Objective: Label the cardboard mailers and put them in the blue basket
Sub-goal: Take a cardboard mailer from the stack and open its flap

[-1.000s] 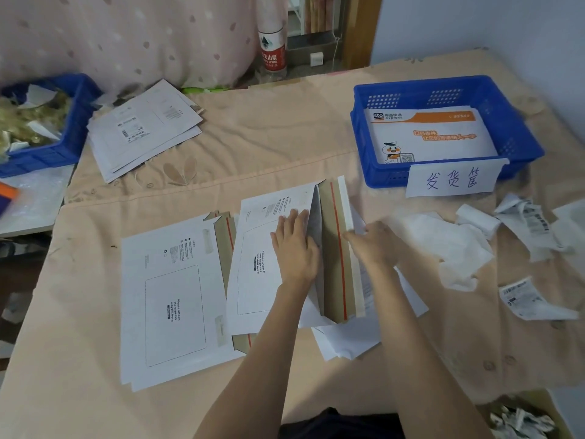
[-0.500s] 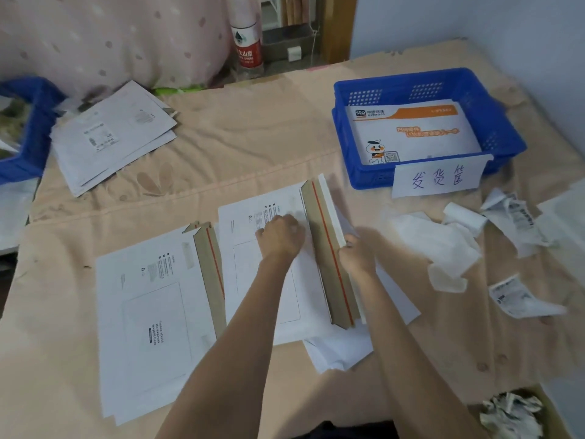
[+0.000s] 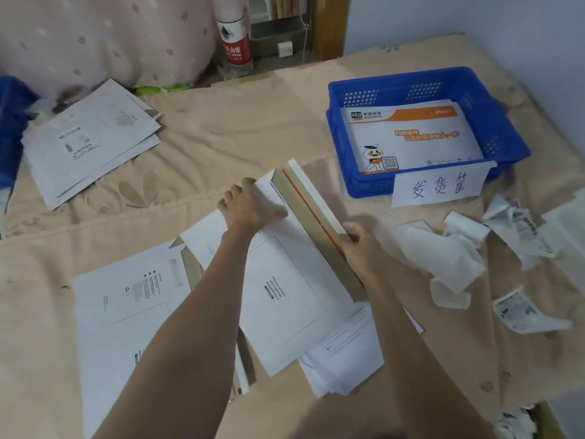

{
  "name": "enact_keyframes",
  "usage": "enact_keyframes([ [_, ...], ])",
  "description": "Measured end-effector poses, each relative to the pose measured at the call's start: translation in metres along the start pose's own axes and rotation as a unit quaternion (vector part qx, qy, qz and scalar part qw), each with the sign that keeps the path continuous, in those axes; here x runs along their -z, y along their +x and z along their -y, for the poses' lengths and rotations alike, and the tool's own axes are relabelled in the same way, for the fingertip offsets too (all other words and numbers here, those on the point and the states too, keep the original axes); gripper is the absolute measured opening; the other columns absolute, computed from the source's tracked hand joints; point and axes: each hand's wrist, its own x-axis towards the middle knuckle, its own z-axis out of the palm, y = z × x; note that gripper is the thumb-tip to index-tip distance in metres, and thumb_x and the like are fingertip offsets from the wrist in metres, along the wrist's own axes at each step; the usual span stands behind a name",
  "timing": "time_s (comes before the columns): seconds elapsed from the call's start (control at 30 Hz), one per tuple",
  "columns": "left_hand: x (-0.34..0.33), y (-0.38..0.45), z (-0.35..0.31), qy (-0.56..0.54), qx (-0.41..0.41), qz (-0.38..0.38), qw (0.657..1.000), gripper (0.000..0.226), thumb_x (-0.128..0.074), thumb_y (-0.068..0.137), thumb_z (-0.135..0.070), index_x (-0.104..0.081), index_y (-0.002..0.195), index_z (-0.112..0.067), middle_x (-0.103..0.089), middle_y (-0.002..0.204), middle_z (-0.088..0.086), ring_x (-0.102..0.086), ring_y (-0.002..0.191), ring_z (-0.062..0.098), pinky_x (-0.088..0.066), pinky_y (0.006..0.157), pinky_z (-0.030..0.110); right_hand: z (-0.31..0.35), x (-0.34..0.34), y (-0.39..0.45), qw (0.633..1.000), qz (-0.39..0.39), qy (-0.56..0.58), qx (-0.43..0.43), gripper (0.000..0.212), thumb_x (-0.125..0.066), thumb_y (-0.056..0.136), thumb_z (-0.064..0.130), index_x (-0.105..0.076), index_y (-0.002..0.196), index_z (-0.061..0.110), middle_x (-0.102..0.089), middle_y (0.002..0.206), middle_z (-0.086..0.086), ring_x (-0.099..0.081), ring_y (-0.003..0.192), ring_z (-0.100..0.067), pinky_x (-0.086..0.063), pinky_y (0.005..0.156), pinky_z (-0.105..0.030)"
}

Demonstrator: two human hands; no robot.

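Left hand: the left hand (image 3: 250,205) is reaching forward with the forearm stretched out long, palm down, fingers spread and curling over the far left edge of the white mailer (image 3: 285,293); it is pressing and gripping that edge.
Right hand: the right hand (image 3: 359,240) is coming in from the near right, wrist bent inward, thumb and fingers pinching the brown flap (image 3: 313,223) at about its middle.
Flap: it is standing up on edge between the two hands, slanting from far left to near right, showing a red strip along its brown inner face and a white outer edge.
Mailer in work: it is lying printed side up under the left forearm, its far corner under the left palm, its flap side touching the right hand.
Second mailer (image 3: 126,315): it is lying flat to the left of the left forearm, partly tucked under the one being handled.
Loose sheets (image 3: 345,353): they are sticking out from beneath the mailer, under the right forearm.
Blue basket (image 3: 503,122): it is sitting beyond and to the right of the right hand, well apart, holding an orange-and-white express envelope (image 3: 408,134); a handwritten paper sign (image 3: 438,186) is hanging on its near wall.
Crumpled backing papers (image 3: 449,251): they are lying just right of the right hand.
Stack of mailers (image 3: 91,137): it is resting far left of the left hand.
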Motion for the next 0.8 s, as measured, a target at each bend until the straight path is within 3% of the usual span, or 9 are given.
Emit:
enact_keyframes([
  [0.1, 0.007, -0.002, 0.008, -0.031, 0.074, 0.009, 0.997, 0.087, -0.077, 0.057, -0.054, -0.042, 0.125, -0.013, -0.051, 0.125, 0.005, -0.043, 0.123, 0.027, -0.029, 0.101, 0.043, -0.008, 0.000, -0.005, 0.975, -0.208, -0.068, -0.040, 0.052, -0.063, 0.082, 0.046, -0.061, 0.117, 0.008, -0.058, 0.117, -0.013, -0.051, 0.106, -0.030, -0.041, 0.089, -0.038],
  [0.17, 0.007, -0.002, 0.025, -0.102, 0.126, 0.021, 0.987, 0.093, -0.079, 0.053, -0.059, -0.043, 0.124, -0.011, -0.054, 0.125, 0.007, -0.046, 0.122, 0.030, -0.031, 0.102, 0.045, -0.016, 0.002, -0.014, 0.959, -0.262, -0.042, -0.103, 0.070, -0.052, 0.077, 0.058, -0.059, 0.119, 0.003, -0.057, 0.118, -0.018, -0.050, 0.106, -0.034, -0.037, 0.087, -0.036],
  [0.23, 0.006, -0.009, 0.038, -0.208, 0.163, 0.035, 0.964, 0.104, -0.077, 0.038, -0.069, -0.047, 0.117, -0.009, -0.060, 0.117, 0.010, -0.053, 0.115, 0.034, -0.038, 0.101, 0.051, -0.019, 0.005, -0.021, 0.965, -0.214, 0.060, -0.142, 0.074, -0.056, 0.081, 0.059, -0.052, 0.127, 0.001, -0.055, 0.123, -0.014, -0.051, 0.110, -0.029, -0.036, 0.088, -0.026],
  [0.3, 0.001, -0.018, 0.047, -0.283, 0.191, 0.042, 0.939, 0.101, -0.075, 0.026, -0.073, -0.048, 0.102, -0.013, -0.061, 0.106, 0.009, -0.057, 0.109, 0.033, -0.044, 0.096, 0.053, -0.019, 0.006, -0.024, 0.968, -0.123, 0.155, -0.153, 0.052, -0.062, 0.091, 0.038, -0.052, 0.125, 0.000, -0.054, 0.114, -0.002, -0.049, 0.103, -0.016, -0.035, 0.080, -0.008],
  [0.37, -0.003, -0.029, 0.052, -0.312, 0.214, 0.053, 0.924, 0.096, -0.076, 0.027, -0.071, -0.044, 0.100, -0.017, -0.057, 0.109, 0.007, -0.056, 0.106, 0.029, -0.045, 0.097, 0.051, -0.019, 0.006, -0.024, 0.953, -0.089, 0.229, -0.177, 0.034, -0.066, 0.089, 0.025, -0.052, 0.116, 0.009, -0.052, 0.099, 0.003, -0.045, 0.096, -0.011, -0.034, 0.077, -0.013],
  [0.5, -0.009, -0.054, 0.059, -0.365, 0.220, 0.056, 0.903, 0.101, -0.077, 0.051, -0.062, -0.037, 0.129, -0.010, -0.047, 0.129, 0.005, -0.054, 0.107, 0.028, -0.047, 0.091, 0.042, -0.020, 0.016, -0.023, 0.976, -0.111, 0.080, -0.170, 0.036, -0.074, 0.078, 0.031, -0.048, 0.094, 0.012, -0.050, 0.082, -0.003, -0.045, 0.084, -0.020, -0.027, 0.062, -0.027],
  [0.57, -0.016, -0.062, 0.066, -0.352, 0.217, 0.053, 0.909, 0.069, -0.070, 0.074, -0.051, -0.041, 0.122, -0.011, -0.049, 0.125, 0.004, -0.053, 0.104, 0.027, -0.045, 0.089, 0.039, -0.017, 0.028, -0.028, 0.978, -0.112, -0.009, -0.177, 0.034, -0.067, 0.083, 0.037, -0.052, 0.105, 0.015, -0.056, 0.092, -0.007, -0.038, 0.085, -0.018, -0.026, 0.069, -0.024],
  [0.7, -0.024, -0.072, 0.080, -0.292, 0.191, 0.041, 0.936, 0.031, -0.067, 0.079, -0.040, -0.055, 0.097, -0.018, -0.064, 0.104, 0.007, -0.058, 0.087, 0.024, -0.042, 0.073, 0.029, -0.020, 0.040, -0.029, 0.976, -0.103, 0.003, -0.193, 0.044, -0.060, 0.088, 0.019, -0.047, 0.131, 0.014, -0.063, 0.113, -0.012, -0.053, 0.087, -0.025, -0.031, 0.052, -0.022],
  [0.8, -0.031, -0.077, 0.086, -0.239, 0.179, 0.067, 0.952, 0.028, -0.067, 0.079, -0.043, -0.061, 0.091, -0.019, -0.066, 0.096, 0.004, -0.059, 0.085, 0.023, -0.041, 0.070, 0.027, -0.038, 0.028, -0.018, 0.969, -0.154, -0.016, -0.192, 0.048, -0.063, 0.080, 0.014, -0.049, 0.126, 0.014, -0.064, 0.110, -0.012, -0.058, 0.104, -0.032, -0.047, 0.080, -0.033],
])
